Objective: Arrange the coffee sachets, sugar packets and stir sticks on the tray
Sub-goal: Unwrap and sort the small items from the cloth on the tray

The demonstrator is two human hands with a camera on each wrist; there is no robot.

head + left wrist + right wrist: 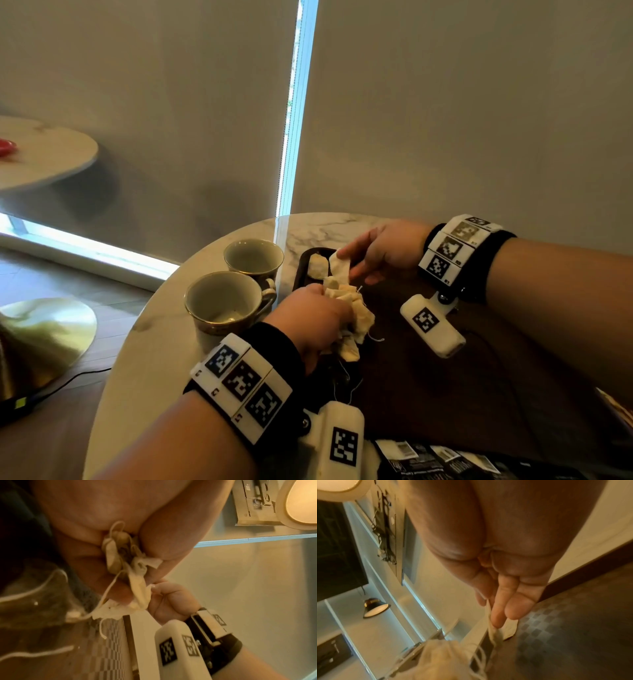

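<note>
My left hand [325, 310] grips a crumpled bunch of cream sachets [356, 317] with loose strings, held over the near part of the dark tray [298, 274]. In the left wrist view its fingers [164, 543] curl tightly round the bunch of sachets [118, 555]. My right hand [349, 263] pinches a single white sachet [339, 269] just above the tray's far end, with the other fingers straight [515, 607] beside the sachet [494, 632]. Another sachet [317, 266] lies flat in the tray. No stir sticks are in view.
Two gold-rimmed cups [222, 305] [254, 258] stand left of the tray on the round marble table [154, 359]. Several black packets [431, 459] lie at the near edge. The tray floor [556, 642] has a checkered pattern. A second round table [44, 157] stands far left.
</note>
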